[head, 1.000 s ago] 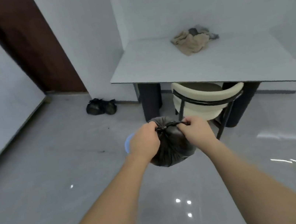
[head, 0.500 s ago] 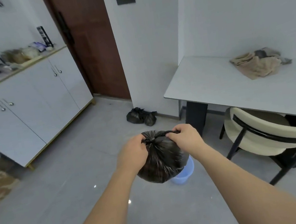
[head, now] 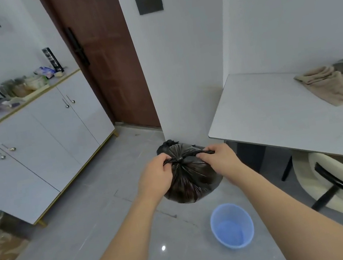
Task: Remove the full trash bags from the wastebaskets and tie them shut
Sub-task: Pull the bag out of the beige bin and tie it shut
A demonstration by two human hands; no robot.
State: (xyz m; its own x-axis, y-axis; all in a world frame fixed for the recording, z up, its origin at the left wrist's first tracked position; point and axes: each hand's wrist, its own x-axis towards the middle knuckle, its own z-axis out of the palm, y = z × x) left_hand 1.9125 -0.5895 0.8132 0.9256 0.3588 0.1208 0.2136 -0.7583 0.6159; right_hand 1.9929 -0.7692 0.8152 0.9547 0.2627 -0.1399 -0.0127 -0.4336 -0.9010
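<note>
Fingers of our left hand (head: 157, 172) curl round one twisted end of the black trash bag (head: 191, 180), and those of our right hand (head: 220, 160) pinch the other end, the two strands stretched sideways from a knot (head: 179, 159) at the bag's neck. We hold the bag in the air between both hands, above the grey floor (head: 94, 243). Nearest us, below and to the right of the bag, a blue wastebasket (head: 231, 226) stands on the floor with no liner in it. Further on, right behind the held bag at the foot of the white pillar (head: 181, 83), we see another black bag (head: 168, 144) on the floor. At right a beige cloth (head: 334, 86) lies near the far edge of the white table (head: 276, 117), a cream chair (head: 341, 188) tucked under its near edge.
</note>
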